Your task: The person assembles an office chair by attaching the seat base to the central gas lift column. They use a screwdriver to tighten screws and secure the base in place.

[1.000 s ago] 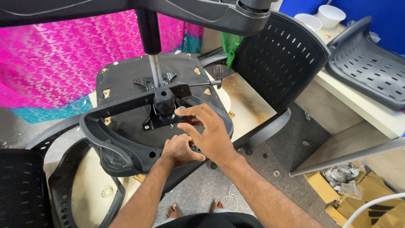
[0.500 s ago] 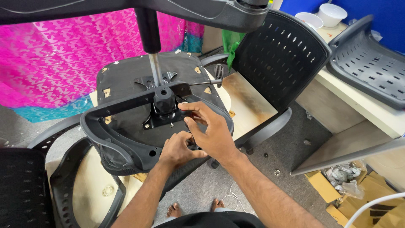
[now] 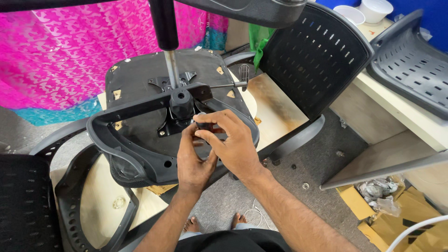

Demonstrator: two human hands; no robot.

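An upturned black office chair seat [image 3: 140,79] lies with its metal mechanism [image 3: 179,105] and gas column [image 3: 171,65] pointing up. A black armrest frame [image 3: 126,156] loops around the seat's near side. Just right of the column's hub, my right hand [image 3: 235,142] pinches a small black knob-like part [image 3: 204,126] from above. My left hand [image 3: 192,161] comes up under it, fingers curled against the same part. An adjustment lever [image 3: 231,85] with a flat paddle sticks out to the right behind my hands.
A perforated black chair back [image 3: 312,56] stands at the right, another plastic shell [image 3: 410,60] lies on a table. Wooden seat boards [image 3: 275,107] lie beneath. Pink patterned cloth [image 3: 60,51] hangs left. Cardboard boxes [image 3: 396,210] sit at lower right. My bare feet [image 3: 214,223] are below.
My right hand's fingers have curled in from a spread pose onto the small black part, and the left hand has come up closer beneath it. The chair has not moved.
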